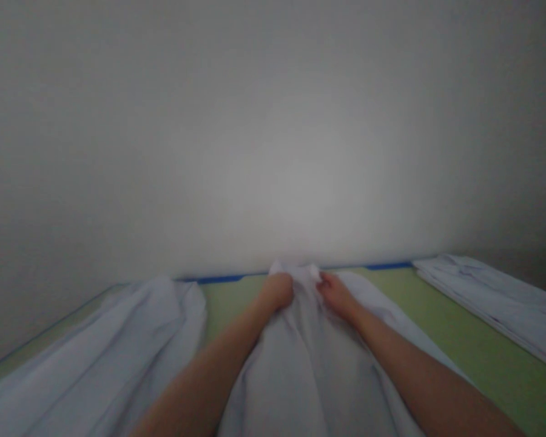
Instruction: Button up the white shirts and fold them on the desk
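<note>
Think of a clock laid flat on the counter [459, 340], with 12 o'clock at the wall [300, 152]. The white cloth [282, 376] lies in the middle, from its top end at 12 down to 6, where it goes out of view. Both hands hold that top end, near the wall. The left hand [279, 290] is at 11 o'clock, with its fingers curled into a fist around the cloth. The right hand [337, 294] is at 1 o'clock, its fingers narrow, pinching a bit of cloth that pokes up. The two hands are close together but apart, maybe so the cloth stays up between them and does not slump.

A loose white heap [141, 340] sits at 9 o'clock, and a flat white stack [495, 303] sits at 2 o'clock. They are probably at the sides to leave room for both arms.

The cloth looks soft, plain and thin, with long folds running down from the hands. More white [386, 315] lies flat under the right arm (I can't tell if it is the same cloth). It is all dim and blurry, so I can't see any seams or marks.
</note>
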Demonstrator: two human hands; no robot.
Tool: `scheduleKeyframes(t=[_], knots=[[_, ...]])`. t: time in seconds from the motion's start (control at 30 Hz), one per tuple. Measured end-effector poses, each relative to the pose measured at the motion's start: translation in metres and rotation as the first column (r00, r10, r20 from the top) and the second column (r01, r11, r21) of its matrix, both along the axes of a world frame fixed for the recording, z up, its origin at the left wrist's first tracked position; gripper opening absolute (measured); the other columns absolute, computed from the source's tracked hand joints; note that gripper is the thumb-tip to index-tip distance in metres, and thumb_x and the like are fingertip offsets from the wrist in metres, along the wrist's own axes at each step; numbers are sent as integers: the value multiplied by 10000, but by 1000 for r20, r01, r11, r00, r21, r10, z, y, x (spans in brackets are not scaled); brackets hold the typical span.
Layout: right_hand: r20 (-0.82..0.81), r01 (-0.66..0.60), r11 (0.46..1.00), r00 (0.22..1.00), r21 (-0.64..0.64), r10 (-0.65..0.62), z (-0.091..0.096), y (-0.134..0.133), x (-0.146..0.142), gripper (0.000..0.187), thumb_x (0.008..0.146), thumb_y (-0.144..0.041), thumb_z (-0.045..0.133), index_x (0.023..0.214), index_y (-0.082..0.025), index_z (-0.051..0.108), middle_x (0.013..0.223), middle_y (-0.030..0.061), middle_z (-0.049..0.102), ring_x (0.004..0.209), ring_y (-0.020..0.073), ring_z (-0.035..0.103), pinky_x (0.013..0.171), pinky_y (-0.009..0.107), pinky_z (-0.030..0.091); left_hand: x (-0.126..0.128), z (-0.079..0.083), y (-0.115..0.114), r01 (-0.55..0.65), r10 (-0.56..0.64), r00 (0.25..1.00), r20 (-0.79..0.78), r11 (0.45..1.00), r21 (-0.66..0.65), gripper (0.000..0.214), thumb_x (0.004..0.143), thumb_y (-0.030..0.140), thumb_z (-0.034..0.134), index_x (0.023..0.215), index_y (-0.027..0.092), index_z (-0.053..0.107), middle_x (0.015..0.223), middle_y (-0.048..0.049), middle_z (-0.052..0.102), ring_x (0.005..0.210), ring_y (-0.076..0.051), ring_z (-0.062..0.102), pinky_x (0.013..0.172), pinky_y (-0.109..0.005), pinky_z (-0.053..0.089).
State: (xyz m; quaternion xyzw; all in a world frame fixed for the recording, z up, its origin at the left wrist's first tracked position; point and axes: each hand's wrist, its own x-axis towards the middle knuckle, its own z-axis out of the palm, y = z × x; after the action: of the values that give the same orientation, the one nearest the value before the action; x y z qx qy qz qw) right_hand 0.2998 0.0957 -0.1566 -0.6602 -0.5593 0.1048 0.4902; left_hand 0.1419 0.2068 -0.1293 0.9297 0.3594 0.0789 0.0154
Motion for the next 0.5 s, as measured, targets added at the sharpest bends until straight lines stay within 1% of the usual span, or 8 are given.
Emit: scheduleKeyframes(t=[0.07, 0.13, 0.23, 0.3, 0.33, 0.4, 0.43, 0.5], knots=[[2, -23, 999, 1000, 34, 23, 0, 0, 0, 386, 818, -335, 460, 1119, -150, 617, 1124, 107, 619, 1051, 217, 545, 940, 367, 380, -1, 4, 1, -10, 12, 998, 54, 1000, -25, 246, 744, 221, 501, 851, 115, 696, 925, -183, 673, 871, -249, 626, 782, -310, 459], [10, -15, 998, 1000, 64, 15, 0, -1, 0, 387, 855, -411, 421, 1043, -150, 636, 1031, 104, 647, 952, 205, 574, 865, 335, 415, -2, 13, 4, -11, 18, 993, 113, 998, -63, 239, 748, 253, 510, 827, 131, 700, 874, -150, 684, 820, -221, 630, 746, -283, 459], [48, 88, 992, 995, 93, -93, 2, -4, -2, 429, 887, -464, 350, 899, -152, 644, 841, 87, 657, 773, 181, 575, 739, 289, 424, -1, 28, 7, 3, 21, 980, 196, 993, -122, 274, 780, 336, 500, 850, 161, 699, 784, -78, 688, 721, -161, 625, 643, -222, 451], [99, 170, 980, 979, 107, -181, 4, -7, -4, 441, 894, -471, 330, 803, -160, 629, 720, 60, 629, 669, 165, 540, 666, 268, 403, 5, 32, 4, 12, 62, 954, 294, 970, -244, 314, 798, 382, 485, 873, 160, 694, 693, -48, 667, 616, -132, 605, 552, -200, 434], [128, 202, 973, 968, 116, -216, 6, -9, -5, 444, 894, -473, 330, 750, -165, 616, 668, 46, 606, 627, 157, 517, 637, 260, 390, 9, 32, 1, 32, 98, 927, 363, 941, -336, 326, 800, 396, 485, 878, 154, 689, 658, -39, 653, 567, -121, 589, 514, -195, 424], [183, 234, 959, 948, 159, -262, 11, -14, -9, 444, 888, -472, 350, 669, -168, 589, 628, 35, 578, 612, 153, 497, 622, 254, 374, 18, 28, -7, 116, 195, 844, 500, 844, -524, 327, 793, 407, 503, 878, 141, 674, 649, -34, 644, 511, -106, 567, 473, -192, 420], [202, 233, 953, 941, 192, -271, 14, -16, -10, 433, 885, -463, 364, 664, -168, 589, 652, 40, 586, 642, 157, 508, 641, 254, 378, 22, 25, -11, 164, 245, 799, 549, 790, -591, 313, 786, 399, 520, 874, 136, 665, 679, -39, 651, 512, -102, 569, 473, -193, 428], [208, 214, 945, 941, 247, -268, 19, -21, -12, 383, 881, -431, 390, 729, -165, 619, 751, 54, 622, 732, 168, 538, 697, 255, 391, 30, 21, -18, 234, 309, 736, 603, 719, -654, 274, 776, 367, 546, 858, 126, 647, 761, -58, 668, 548, -101, 591, 496, -194, 453]])
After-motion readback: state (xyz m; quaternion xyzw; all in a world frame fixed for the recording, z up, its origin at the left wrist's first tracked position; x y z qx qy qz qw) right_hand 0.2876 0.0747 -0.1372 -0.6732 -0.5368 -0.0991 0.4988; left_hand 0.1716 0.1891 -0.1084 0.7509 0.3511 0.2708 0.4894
